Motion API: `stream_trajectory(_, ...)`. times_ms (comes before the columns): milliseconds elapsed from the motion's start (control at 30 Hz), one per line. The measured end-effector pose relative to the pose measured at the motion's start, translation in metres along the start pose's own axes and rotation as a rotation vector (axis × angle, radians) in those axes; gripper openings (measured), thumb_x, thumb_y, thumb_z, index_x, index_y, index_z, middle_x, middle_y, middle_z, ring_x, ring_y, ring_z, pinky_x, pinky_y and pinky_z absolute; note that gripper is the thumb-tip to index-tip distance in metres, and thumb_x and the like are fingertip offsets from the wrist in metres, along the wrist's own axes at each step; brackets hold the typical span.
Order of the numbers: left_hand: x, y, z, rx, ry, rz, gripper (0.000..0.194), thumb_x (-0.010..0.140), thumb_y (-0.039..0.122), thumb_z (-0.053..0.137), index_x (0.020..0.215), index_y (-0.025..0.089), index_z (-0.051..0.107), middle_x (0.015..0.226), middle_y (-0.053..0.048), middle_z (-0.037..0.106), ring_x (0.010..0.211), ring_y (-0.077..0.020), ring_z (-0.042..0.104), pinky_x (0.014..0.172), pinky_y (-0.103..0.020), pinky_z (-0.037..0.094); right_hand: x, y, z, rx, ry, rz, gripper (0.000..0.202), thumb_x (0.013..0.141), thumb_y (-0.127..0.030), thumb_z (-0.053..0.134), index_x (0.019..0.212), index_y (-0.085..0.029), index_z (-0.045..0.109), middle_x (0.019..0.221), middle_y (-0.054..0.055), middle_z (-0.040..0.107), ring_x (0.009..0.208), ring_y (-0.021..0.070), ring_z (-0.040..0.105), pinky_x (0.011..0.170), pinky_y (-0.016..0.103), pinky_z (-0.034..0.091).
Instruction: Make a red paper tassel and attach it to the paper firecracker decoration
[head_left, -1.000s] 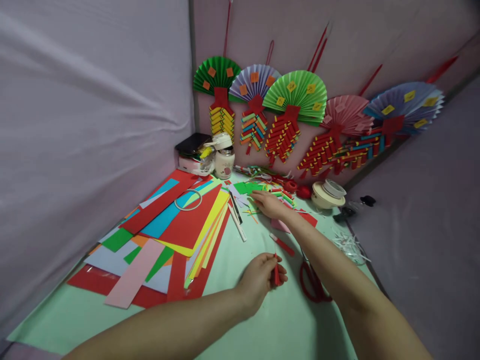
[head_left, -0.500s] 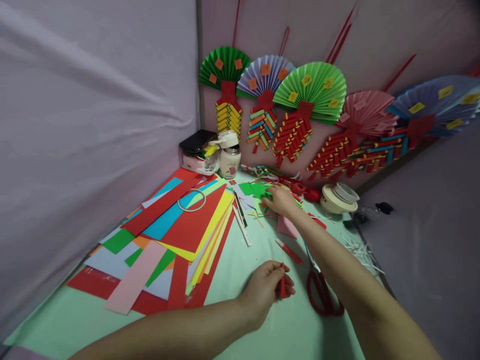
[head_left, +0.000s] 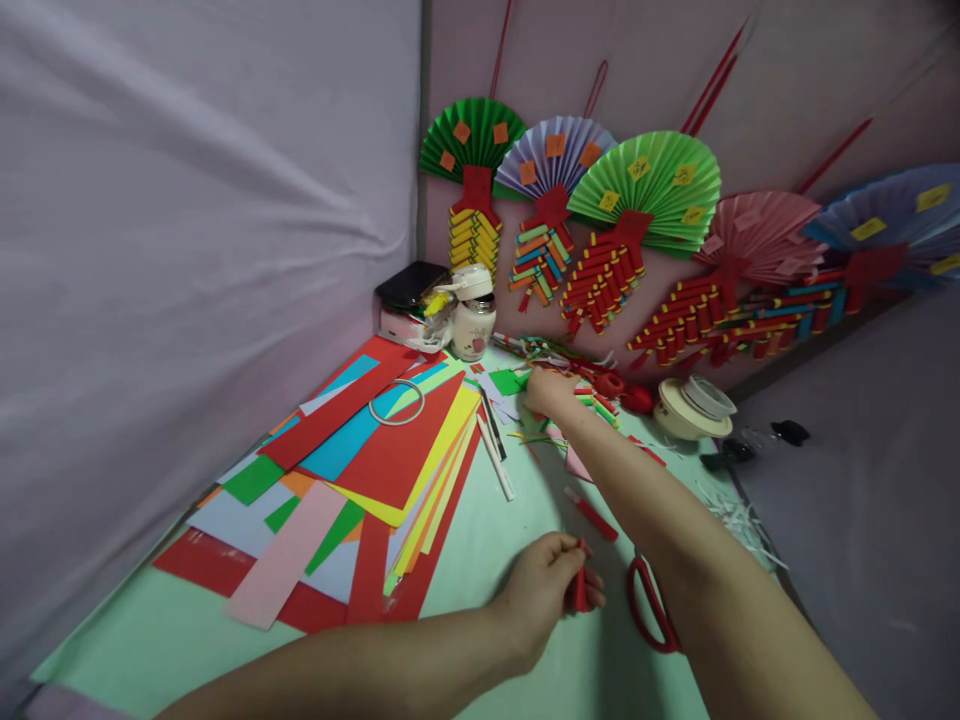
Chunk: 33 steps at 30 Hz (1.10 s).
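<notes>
At the near side, a small red tassel (head_left: 580,588) is pinched in the left hand (head_left: 541,585), above the pale green table (head_left: 574,675). To the right, red-handled scissors (head_left: 640,608) are partly covered by the right arm (head_left: 675,520). Just past the left hand, a thin red tube (head_left: 598,520) is seen. On the left, colored paper (head_left: 405,455) is spread out. Farther off, green paper bits (head_left: 510,381) are reached by the right hand (head_left: 551,392); whether anything is gripped there cannot be told. At the far wall (head_left: 645,50), paper fans (head_left: 649,185) are hung.
</notes>
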<state>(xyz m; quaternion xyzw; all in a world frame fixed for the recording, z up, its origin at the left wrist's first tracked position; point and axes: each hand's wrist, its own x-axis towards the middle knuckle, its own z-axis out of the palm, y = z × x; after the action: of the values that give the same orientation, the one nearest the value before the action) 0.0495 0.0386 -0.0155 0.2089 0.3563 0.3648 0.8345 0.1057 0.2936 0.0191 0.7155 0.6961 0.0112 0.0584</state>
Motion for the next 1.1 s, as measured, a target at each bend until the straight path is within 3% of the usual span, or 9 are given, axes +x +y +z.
stream_trajectory(67, -0.001, 0.001, 0.0, 0.003, -0.009, 0.004, 0.037, 0.066, 0.042, 0.061, 0.088, 0.014, 0.05, 0.07, -0.005, 0.061, 0.058, -0.0137, 0.058, 0.057, -0.024, 0.036, -0.004, -0.002, 0.005, -0.051, 0.066, 0.012, 0.033, 0.076, -0.011, 0.052, 0.108, -0.008, 0.059, 0.092, 0.021, 0.068, 0.093, 0.0328, 0.063, 0.096, 0.067, 0.012)
stream_trajectory(133, -0.001, 0.001, 0.0, 0.008, -0.018, 0.011, 0.036, 0.067, 0.04, 0.059, 0.09, 0.014, 0.05, 0.07, -0.004, 0.061, 0.058, -0.0134, 0.058, 0.056, -0.024, 0.035, -0.007, 0.001, 0.009, -0.078, 0.137, -0.005, 0.028, 0.078, -0.007, 0.045, 0.099, -0.008, 0.062, 0.083, 0.017, 0.069, 0.084, 0.0281, 0.066, 0.098, 0.065, 0.01)
stream_trajectory(300, -0.002, 0.003, -0.001, 0.015, -0.032, 0.01, 0.03, 0.071, 0.034, 0.054, 0.091, 0.013, 0.05, 0.07, -0.004, 0.061, 0.058, -0.0127, 0.058, 0.056, -0.024, 0.036, -0.006, 0.028, 0.0, -0.07, 0.232, -0.055, 0.028, 0.083, -0.017, 0.041, 0.093, -0.012, 0.067, 0.088, 0.015, 0.07, 0.089, 0.0239, 0.064, 0.1, 0.045, 0.024)
stream_trajectory(467, -0.004, 0.006, 0.0, 0.035, -0.029, 0.0, 0.024, 0.074, 0.03, 0.051, 0.09, 0.012, 0.05, 0.071, -0.004, 0.061, 0.059, -0.0119, 0.058, 0.055, -0.023, 0.034, 0.001, 0.057, -0.015, 0.027, 0.338, 0.065, 0.031, 0.085, -0.026, 0.04, 0.096, -0.014, 0.067, 0.093, 0.017, 0.068, 0.091, 0.026, 0.063, 0.079, 0.032, 0.04)
stream_trajectory(667, -0.005, 0.007, 0.001, 0.037, -0.015, -0.01, 0.021, 0.075, 0.027, 0.049, 0.089, 0.012, 0.05, 0.07, -0.004, 0.06, 0.058, -0.0112, 0.058, 0.054, -0.022, 0.034, -0.006, 0.048, -0.017, 0.09, 0.326, 0.075, 0.032, 0.086, -0.028, 0.039, 0.098, -0.016, 0.066, 0.093, 0.015, 0.068, 0.089, 0.0258, 0.063, 0.072, 0.029, 0.042)
stream_trajectory(733, -0.005, 0.006, 0.0, 0.038, -0.023, -0.002, 0.021, 0.074, 0.027, 0.05, 0.089, 0.012, 0.05, 0.069, -0.004, 0.06, 0.057, -0.011, 0.057, 0.053, -0.022, 0.033, -0.011, 0.036, -0.014, 0.073, 0.319, -0.013, 0.035, 0.087, -0.029, 0.035, 0.102, -0.016, 0.064, 0.095, 0.015, 0.067, 0.089, 0.0261, 0.062, 0.072, 0.03, 0.042)
stream_trajectory(900, -0.002, 0.001, -0.002, 0.049, -0.026, 0.01, 0.025, 0.073, 0.031, 0.051, 0.09, 0.012, 0.051, 0.069, -0.003, 0.06, 0.056, -0.0111, 0.057, 0.052, -0.022, 0.031, -0.018, 0.009, -0.008, 0.007, 0.144, -0.437, 0.034, 0.086, -0.03, 0.039, 0.109, -0.016, 0.06, 0.106, 0.013, 0.065, 0.097, 0.0231, 0.058, 0.079, 0.028, 0.04)
stream_trajectory(967, 0.0, -0.001, -0.003, 0.04, -0.024, 0.01, 0.027, 0.072, 0.032, 0.052, 0.091, 0.013, 0.051, 0.069, -0.003, 0.06, 0.056, -0.0116, 0.058, 0.052, -0.022, 0.032, -0.017, 0.004, -0.008, 0.001, 0.098, -0.51, 0.038, 0.081, -0.036, 0.049, 0.114, -0.018, 0.058, 0.11, 0.011, 0.064, 0.098, 0.022, 0.058, 0.079, 0.026, 0.04)
stream_trajectory(1100, 0.002, -0.003, -0.004, 0.016, -0.026, 0.005, 0.03, 0.07, 0.034, 0.055, 0.091, 0.013, 0.051, 0.068, -0.003, 0.06, 0.056, -0.0121, 0.057, 0.054, -0.023, 0.034, -0.011, 0.0, -0.014, -0.057, 0.024, -0.592, 0.066, 0.072, -0.039, 0.06, 0.132, -0.02, 0.042, 0.108, 0.012, 0.064, 0.092, 0.0246, 0.06, 0.073, 0.028, 0.042)
